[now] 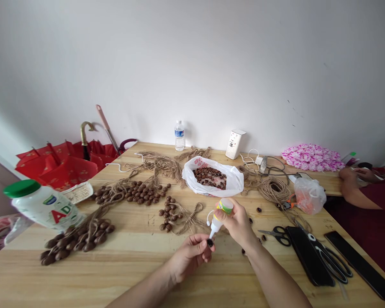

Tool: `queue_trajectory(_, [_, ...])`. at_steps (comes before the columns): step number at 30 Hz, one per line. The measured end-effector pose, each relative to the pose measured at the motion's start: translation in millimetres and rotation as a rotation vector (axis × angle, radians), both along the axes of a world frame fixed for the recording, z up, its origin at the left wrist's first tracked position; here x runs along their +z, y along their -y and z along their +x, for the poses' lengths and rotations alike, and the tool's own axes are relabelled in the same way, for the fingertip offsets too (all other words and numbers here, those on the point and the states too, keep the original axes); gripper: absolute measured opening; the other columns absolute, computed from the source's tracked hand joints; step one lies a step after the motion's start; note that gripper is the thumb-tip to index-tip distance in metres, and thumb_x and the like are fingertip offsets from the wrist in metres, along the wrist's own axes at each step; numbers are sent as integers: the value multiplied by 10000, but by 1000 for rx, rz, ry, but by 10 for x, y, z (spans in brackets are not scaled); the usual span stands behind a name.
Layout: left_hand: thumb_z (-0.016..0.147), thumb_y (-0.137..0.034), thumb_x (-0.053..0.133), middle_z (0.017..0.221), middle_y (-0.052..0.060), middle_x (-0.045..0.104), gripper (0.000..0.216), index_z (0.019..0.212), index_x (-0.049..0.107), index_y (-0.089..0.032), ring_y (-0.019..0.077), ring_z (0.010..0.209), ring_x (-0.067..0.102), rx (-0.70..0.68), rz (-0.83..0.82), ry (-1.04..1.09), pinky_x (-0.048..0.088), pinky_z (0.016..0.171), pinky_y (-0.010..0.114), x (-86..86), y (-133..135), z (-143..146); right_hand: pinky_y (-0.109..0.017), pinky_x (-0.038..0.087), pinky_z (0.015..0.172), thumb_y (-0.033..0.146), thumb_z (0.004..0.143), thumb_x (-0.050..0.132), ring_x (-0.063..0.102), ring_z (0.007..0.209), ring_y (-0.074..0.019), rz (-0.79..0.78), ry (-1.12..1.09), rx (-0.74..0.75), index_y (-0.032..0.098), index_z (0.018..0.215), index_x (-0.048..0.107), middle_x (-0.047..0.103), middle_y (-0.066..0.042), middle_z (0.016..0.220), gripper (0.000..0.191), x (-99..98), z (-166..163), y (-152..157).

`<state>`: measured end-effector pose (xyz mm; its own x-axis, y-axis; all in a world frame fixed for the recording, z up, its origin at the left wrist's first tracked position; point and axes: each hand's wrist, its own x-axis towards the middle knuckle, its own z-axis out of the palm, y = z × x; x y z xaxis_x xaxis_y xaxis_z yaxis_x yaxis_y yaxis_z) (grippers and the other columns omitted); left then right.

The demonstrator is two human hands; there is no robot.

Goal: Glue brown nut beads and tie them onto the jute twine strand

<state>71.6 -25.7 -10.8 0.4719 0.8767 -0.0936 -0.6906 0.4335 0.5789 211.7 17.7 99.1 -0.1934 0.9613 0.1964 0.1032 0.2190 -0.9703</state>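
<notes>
My right hand (237, 222) is closed around a small white glue bottle (220, 216) with a green and yellow label, tipped nozzle down. Its cap dangles at the side. My left hand (192, 252) pinches a small dark brown bead (209, 243) right under the nozzle tip. Both hands hover just above the wooden table (131, 273), near its front middle. A loose bunch of brown beads on jute twine (176, 216) lies just beyond my left hand.
A white plastic bag of beads (211, 177), strung bead clusters (80, 239), a twine coil (272, 188), scissors (277, 235), a black phone (308, 256) and a green-capped bottle (41, 205) lie around. Another person's arm (356, 188) rests at the right edge. Red umbrellas (64, 164) stand left.
</notes>
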Motion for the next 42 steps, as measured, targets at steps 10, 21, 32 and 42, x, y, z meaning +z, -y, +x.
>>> queue_trajectory(10, [689,-230,715,695,70,680,140,764,699,-113,77,501,468,-6,-1,12,362,549,247,-6,-6,0,-241,451,577,391,688,711,532,623,-146,22,6,-1,158,799,580,579,-7,691,289,13,-2,5])
queue_trajectory(21, [692,-230,712,692,71,679,139,765,701,-113,76,497,462,-5,-3,15,360,548,246,-5,-1,-3,-224,445,568,352,691,716,529,615,-137,24,-8,8,160,789,573,582,3,688,258,-6,9,-1])
queue_trajectory(32, [704,-206,700,726,78,688,126,790,706,-114,73,507,465,-8,15,49,369,554,244,-5,-3,-2,-225,446,558,380,704,702,521,609,-133,38,7,7,157,790,569,562,5,678,273,9,20,-5])
queue_trajectory(42, [666,-149,728,789,88,716,160,823,712,-123,88,565,555,0,-4,55,430,597,240,0,-1,-8,-228,459,557,378,728,683,552,618,-142,84,25,18,164,789,572,596,-5,690,249,29,20,9])
